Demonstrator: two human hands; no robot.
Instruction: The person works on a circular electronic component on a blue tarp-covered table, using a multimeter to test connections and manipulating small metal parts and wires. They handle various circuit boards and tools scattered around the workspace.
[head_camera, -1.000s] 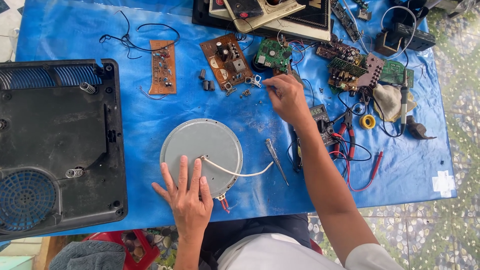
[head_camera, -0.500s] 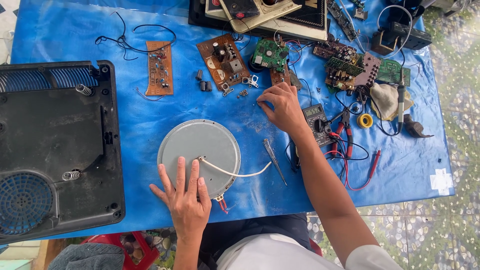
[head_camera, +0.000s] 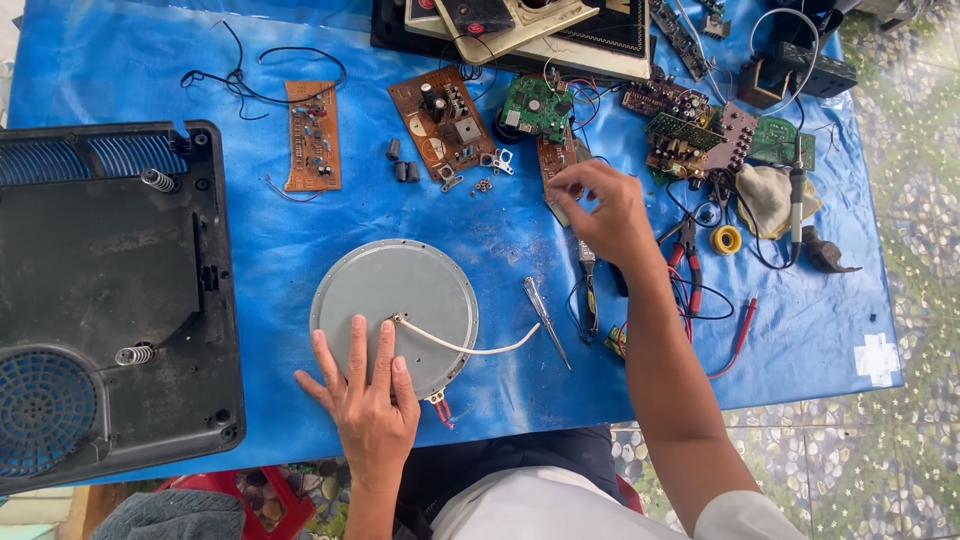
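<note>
Since a moment ago the right hand has pulled back nearer from the far boards, fingers now loosely curled above a narrow brown circuit board; can't tell if it's pinching anything. Left hand lies flat, fingers spread, on the near edge of the round grey metal disc, mid-table on the blue tarp, right of the black plastic casing.
</note>
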